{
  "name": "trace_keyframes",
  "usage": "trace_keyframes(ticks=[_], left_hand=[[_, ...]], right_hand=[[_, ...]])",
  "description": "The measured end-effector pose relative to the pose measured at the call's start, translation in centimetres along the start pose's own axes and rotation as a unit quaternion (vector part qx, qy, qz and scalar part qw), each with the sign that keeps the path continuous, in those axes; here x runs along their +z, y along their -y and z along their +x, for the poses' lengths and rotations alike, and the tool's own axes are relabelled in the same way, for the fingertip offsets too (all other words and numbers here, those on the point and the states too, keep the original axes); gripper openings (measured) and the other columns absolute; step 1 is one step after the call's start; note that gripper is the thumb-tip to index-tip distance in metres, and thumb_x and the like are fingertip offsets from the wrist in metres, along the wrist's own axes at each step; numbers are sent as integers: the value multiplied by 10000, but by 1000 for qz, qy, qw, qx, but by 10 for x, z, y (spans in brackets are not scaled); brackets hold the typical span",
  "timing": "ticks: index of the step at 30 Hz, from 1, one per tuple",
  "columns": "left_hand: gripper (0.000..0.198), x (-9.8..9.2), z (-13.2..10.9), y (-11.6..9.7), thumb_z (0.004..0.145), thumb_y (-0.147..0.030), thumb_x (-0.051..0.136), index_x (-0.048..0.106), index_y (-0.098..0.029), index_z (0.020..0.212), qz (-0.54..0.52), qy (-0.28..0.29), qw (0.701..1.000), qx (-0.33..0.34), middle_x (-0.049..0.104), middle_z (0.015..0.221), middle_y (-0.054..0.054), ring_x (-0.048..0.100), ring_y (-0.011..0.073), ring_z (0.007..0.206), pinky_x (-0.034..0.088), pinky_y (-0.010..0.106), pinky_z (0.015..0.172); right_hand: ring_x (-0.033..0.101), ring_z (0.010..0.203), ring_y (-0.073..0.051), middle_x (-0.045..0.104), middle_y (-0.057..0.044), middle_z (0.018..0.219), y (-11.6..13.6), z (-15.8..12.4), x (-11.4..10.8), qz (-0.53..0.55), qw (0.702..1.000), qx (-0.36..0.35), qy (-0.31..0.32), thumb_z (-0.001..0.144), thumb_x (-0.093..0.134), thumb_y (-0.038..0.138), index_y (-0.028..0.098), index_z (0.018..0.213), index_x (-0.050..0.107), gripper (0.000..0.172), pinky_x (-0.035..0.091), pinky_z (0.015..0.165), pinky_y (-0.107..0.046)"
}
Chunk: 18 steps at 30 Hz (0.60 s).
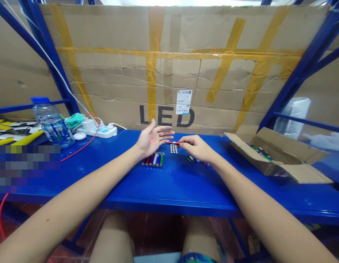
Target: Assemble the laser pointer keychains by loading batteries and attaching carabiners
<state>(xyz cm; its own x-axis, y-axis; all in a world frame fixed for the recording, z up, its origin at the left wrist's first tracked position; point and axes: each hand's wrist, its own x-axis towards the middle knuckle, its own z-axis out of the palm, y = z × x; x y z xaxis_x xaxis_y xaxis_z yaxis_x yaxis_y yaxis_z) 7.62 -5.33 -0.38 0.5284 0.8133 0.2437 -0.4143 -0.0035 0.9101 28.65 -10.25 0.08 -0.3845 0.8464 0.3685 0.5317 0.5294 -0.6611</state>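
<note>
Head view: right hand [196,147] pinches a red tube [174,143], left hand [150,141] spread beside it.

- 12 o'clock: I see a big cardboard panel [117,80], crossed by amber tape [155,33], "LED" printed low in black.
- Toward 1: white label [184,100] stuck on the panel, overlapping the D.
- 9, far out: clear bottle [54,128], blue cap, upright.
- 9, closer in: white power strip [105,132], plugs seated; white round item [80,136] just beside.
- Same side: red cable [76,150], looping.
- 3: pale container [299,109], partly behind a blue rail [323,126].
</note>
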Motion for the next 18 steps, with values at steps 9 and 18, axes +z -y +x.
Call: trace_keyframes(ticks=[9, 18], left_hand=[[721, -1, 0, 0, 919, -702, 348, 703, -106, 1117, 3, 0, 1000, 3, 711, 1171, 196, 625, 329, 1163, 468, 431, 972], [737, -1, -1, -1, 903, -724, 352, 700, -117, 1134, 17, 5, 1000, 5, 707, 1192, 191, 621, 329, 1176, 479, 428, 957]], right_hand=[[393, 568, -122, 463, 27, 594, -4, 0, -1, -14, 1000, 8, 0, 820, 485, 320, 168, 693, 595, 227, 308, 566, -283], [419, 601, -139, 512, 7, 624, -3, 0, -1, -27, 1000, 7, -3, 828, 497, 340, 160, 741, 628, 239, 326, 578, -290]])
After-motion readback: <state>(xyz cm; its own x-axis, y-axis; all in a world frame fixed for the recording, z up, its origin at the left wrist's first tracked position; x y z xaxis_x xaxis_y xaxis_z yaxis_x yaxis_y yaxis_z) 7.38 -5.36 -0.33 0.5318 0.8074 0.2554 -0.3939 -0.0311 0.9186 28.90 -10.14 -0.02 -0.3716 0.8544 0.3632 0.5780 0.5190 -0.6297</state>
